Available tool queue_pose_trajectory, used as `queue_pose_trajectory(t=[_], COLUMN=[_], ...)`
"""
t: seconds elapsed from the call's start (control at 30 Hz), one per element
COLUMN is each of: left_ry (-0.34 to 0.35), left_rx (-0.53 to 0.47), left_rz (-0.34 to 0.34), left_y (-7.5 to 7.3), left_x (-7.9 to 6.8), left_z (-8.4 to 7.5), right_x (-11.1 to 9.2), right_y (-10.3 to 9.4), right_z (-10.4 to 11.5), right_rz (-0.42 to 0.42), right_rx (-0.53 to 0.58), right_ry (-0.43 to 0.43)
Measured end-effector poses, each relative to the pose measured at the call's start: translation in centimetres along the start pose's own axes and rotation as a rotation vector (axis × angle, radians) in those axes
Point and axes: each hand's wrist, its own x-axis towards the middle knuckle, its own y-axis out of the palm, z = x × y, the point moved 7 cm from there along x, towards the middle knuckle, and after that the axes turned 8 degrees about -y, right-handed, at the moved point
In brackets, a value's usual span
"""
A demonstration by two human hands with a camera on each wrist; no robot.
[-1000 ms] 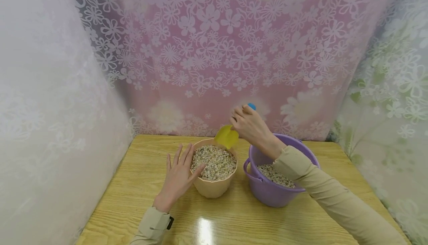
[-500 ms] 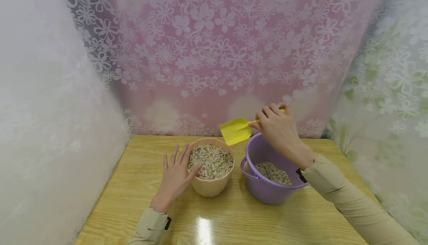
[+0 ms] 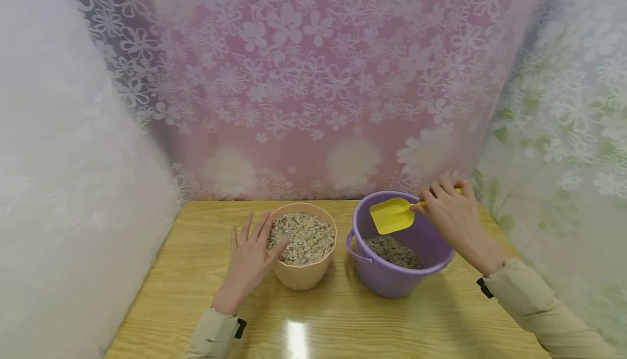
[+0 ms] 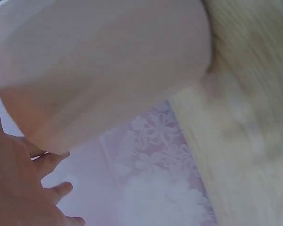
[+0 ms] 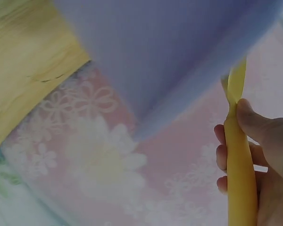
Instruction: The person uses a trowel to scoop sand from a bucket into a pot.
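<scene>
In the head view my right hand (image 3: 453, 215) grips the handle of a yellow toy shovel (image 3: 392, 216), its blade over the mouth of a purple bucket (image 3: 392, 284). Fingers and thumb wrap that yellow handle (image 5: 240, 174) in the right wrist view. Gravel-like grains (image 3: 393, 252) cover the bucket's floor. To the left, a peach faceted pot (image 3: 300, 277) is filled nearly to its rim with the same sort of grains (image 3: 302, 238). My left hand (image 3: 247, 264) rests on the pot's left rim, fingers spread and straight. Its fingertips touch the pot wall (image 4: 108, 70) in the left wrist view.
Pot and bucket stand side by side on a wooden table (image 3: 235, 315), a narrow gap between them. The bucket's handle (image 3: 357, 250) hangs on its left side. A pink floral curtain (image 3: 294, 103) closes off the back, with pale sheets at both sides.
My right hand has swung the shovel from above the pot rightward and down to over the bucket, its blade turning into view. The left hand stays at the pot.
</scene>
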Motion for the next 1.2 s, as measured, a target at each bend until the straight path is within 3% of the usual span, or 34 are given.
queue_pose_trajectory(t=[0.1,0.27,0.47,0.63,0.83,0.97,1.2], left_ry=[0.044,0.159,0.262,0.301,0.294,0.272,0.234], left_rx=[0.003,-0.001,0.059,0.106,0.163,0.195,0.203], left_rz=[-0.038,-0.063,0.009,0.056,0.117,0.104,0.084], left_y=[-0.3,0.1,2.0,3.9,6.1,6.7,7.2], left_x=[0.1,0.0,0.1,0.4,0.7,0.9,1.1], left_z=[-1.6,-6.4,-12.0,-15.1,-16.8,-17.0,-17.0], right_x=[-1.2,-2.3,-2.7,-3.2,-3.2,-3.3,-4.2], right_y=[1.2,3.2,6.0,7.9,9.7,10.4,10.8], right_z=[0.1,0.7,1.7,2.6,3.5,4.1,3.7], right_rz=[0.042,0.135,0.322,0.418,0.474,0.49,0.54], right_rx=[-0.066,-0.155,-0.262,-0.328,-0.439,-0.464,-0.347], right_ry=[-0.051,-0.138,-0.262,-0.358,-0.464,-0.514,-0.482])
